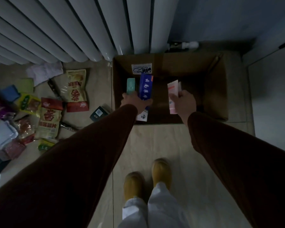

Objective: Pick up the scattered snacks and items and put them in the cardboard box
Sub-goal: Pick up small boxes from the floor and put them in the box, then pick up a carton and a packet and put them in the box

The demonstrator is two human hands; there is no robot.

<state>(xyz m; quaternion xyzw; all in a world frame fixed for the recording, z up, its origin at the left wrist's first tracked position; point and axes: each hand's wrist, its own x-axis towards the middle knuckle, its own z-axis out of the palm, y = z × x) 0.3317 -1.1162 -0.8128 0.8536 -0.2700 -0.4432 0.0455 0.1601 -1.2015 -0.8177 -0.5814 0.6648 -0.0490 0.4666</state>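
Observation:
An open cardboard box [219, 89] stands on the floor below the radiator. My left hand [136, 102] reaches over its left side and grips a blue box [146, 87] together with a slim teal box [130, 85]. My right hand [183, 100] holds a pink and white box [172, 89] over the middle of the cardboard box. Several snack bags lie scattered on the floor to the left, among them a yellow and red bag [76, 89] and a second one like it [48, 120]. A small dark box [98, 113] lies near the cardboard box's left wall.
A white radiator [72, 27] runs along the wall behind. A pile of more packets [5, 129] fills the far left floor. A white cabinet [273, 96] stands to the right of the box. My feet in yellow slippers [148, 178] stand on the tiled floor.

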